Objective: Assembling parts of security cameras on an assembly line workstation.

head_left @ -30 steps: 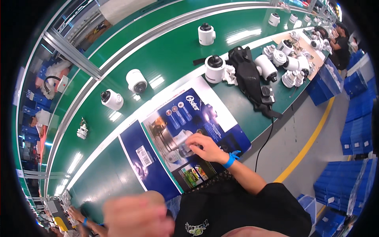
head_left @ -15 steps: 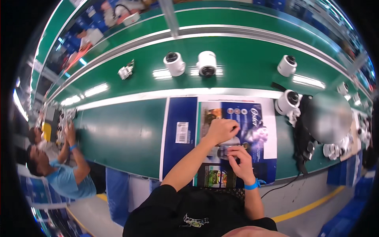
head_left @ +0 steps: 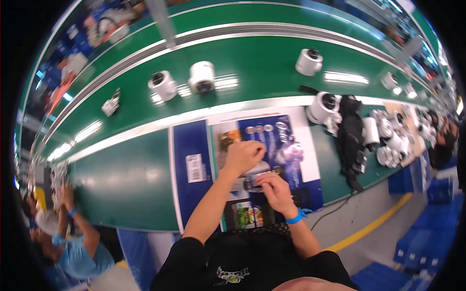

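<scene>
My left hand (head_left: 246, 154) is closed with curled fingers over the printed blue cardboard sheet (head_left: 188, 133); what it holds, if anything, is hidden. Just nearer to me and to the right, my right hand (head_left: 275, 189) has its thumb and fingers pinched together. Its fingertips are beside a small dark, shiny piece (head_left: 251, 183), too blurred to name and hard to tell from the printed pictures. A blue band (head_left: 297, 217) circles my right wrist.
White dome cameras (head_left: 162, 86) stand on the green belt beyond; another camera (head_left: 322, 107) is by a black strap bag (head_left: 350, 140). Several white camera housings (head_left: 388, 138) crowd the right. A small whitish part (head_left: 111, 103) lies far left. A co-worker in blue (head_left: 85, 259) works at left.
The view has turned right, so the bench things sit farther left in the picture. Both hands keep their places over the sheet. A blurred grey round shape at the right is gone.
</scene>
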Motion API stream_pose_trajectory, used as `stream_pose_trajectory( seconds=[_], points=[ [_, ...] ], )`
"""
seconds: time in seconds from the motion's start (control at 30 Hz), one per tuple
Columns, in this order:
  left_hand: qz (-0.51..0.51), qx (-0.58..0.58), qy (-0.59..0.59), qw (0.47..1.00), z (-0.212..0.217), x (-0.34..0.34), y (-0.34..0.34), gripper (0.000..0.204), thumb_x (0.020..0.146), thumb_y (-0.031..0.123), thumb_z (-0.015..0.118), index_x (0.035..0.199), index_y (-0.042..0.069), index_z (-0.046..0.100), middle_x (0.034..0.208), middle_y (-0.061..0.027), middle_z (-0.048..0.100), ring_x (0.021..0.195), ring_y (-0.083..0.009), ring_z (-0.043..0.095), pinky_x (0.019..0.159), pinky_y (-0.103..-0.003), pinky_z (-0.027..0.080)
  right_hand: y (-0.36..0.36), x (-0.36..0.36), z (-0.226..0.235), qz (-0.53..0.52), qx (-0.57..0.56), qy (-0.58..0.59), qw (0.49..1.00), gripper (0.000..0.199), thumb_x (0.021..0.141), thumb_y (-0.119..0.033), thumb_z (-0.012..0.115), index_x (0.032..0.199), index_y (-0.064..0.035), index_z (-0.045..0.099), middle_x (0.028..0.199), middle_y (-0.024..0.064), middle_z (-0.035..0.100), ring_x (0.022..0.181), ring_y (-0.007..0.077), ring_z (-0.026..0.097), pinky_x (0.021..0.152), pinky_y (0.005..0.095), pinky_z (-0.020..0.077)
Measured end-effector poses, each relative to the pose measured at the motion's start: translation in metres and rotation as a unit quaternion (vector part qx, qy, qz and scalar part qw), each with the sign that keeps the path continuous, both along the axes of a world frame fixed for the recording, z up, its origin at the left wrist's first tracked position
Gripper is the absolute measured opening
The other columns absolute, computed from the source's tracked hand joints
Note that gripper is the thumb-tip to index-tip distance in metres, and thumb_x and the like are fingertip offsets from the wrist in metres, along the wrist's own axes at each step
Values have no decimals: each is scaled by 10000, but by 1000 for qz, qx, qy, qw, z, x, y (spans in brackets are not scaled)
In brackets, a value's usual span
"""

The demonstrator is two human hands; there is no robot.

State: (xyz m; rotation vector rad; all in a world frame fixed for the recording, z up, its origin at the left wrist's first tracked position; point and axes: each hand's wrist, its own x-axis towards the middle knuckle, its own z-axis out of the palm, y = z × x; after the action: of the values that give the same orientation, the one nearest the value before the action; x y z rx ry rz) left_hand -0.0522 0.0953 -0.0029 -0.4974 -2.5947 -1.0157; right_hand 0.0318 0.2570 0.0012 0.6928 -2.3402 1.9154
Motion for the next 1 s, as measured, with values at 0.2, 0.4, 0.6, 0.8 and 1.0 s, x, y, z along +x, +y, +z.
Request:
stream_pose_trajectory(
  seconds=[0.2,0.4,0.6,0.8,1.0],
  points=[
    [-20,23,3,1000,1,-4,7,60,755,173,698,748,125,662,639,-7,611,557,-184,602,511,-316,467,6,2,2,3,-2,-8,1000,96,815,34,609,908,8,615,987,107,638,863,220,617,737,304,498],
    [-21,11,9,1000,3,-1,-1,66,758,164,702,750,113,661,612,-11,570,541,-191,577,503,-313,445,-1,3,0,16,4,23,1000,103,795,8,638,890,-4,600,990,111,612,906,272,615,786,330,502],
    [-33,-4,10,999,2,-1,6,70,760,133,717,768,87,665,621,-36,549,533,-178,548,509,-289,426,7,4,-1,26,-20,45,998,75,825,4,608,892,-15,580,995,111,607,915,290,594,801,357,488],
    [-39,-16,-1,999,2,-1,10,60,761,100,719,785,70,672,624,-25,553,525,-122,518,501,-256,397,9,6,-1,-15,-42,29,999,52,861,-53,583,891,-10,578,940,128,592,877,314,587,779,374,486],
    [-44,-15,10,999,-1,-1,11,60,767,99,715,788,69,668,629,-21,554,519,-133,515,503,-268,402,11,9,-4,-36,-52,24,998,65,826,-48,600,876,-18,572,883,119,581,819,308,593,719,376,489]
  ],
)
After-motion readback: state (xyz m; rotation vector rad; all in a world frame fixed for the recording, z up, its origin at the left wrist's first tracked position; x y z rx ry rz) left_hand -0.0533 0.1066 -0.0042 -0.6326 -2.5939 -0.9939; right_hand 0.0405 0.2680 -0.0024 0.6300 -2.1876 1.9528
